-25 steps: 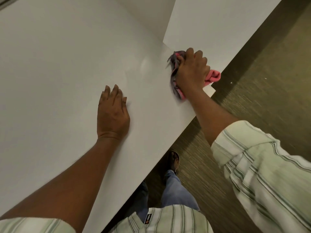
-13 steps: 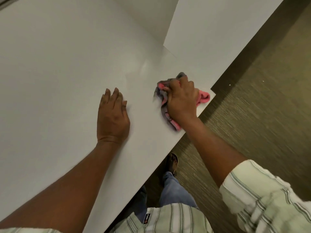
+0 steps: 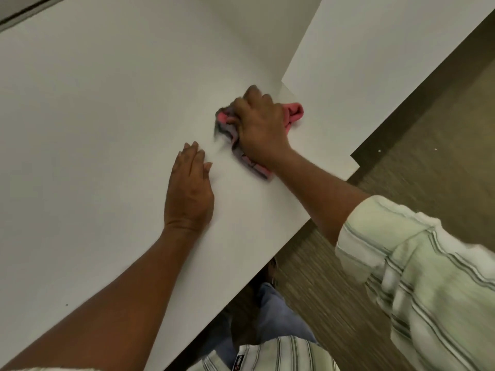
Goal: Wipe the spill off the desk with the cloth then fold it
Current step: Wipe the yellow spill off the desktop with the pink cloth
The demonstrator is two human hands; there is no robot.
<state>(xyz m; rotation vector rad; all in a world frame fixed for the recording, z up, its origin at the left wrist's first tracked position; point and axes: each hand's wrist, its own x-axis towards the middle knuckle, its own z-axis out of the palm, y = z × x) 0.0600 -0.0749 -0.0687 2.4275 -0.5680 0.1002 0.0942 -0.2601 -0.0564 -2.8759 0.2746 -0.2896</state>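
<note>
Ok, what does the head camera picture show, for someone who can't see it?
A person's right hand presses a crumpled pink-and-grey cloth onto a plain white desk. Their left hand lies flat beside it.

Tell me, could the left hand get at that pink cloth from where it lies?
Probably yes. The left hand lies flat on the desk beside the cloth, with only bare surface between, though the right hand covers most of it.

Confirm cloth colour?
Pink and grey. The cloth is bunched under the right hand; the head view, the only one, shows it.
</note>
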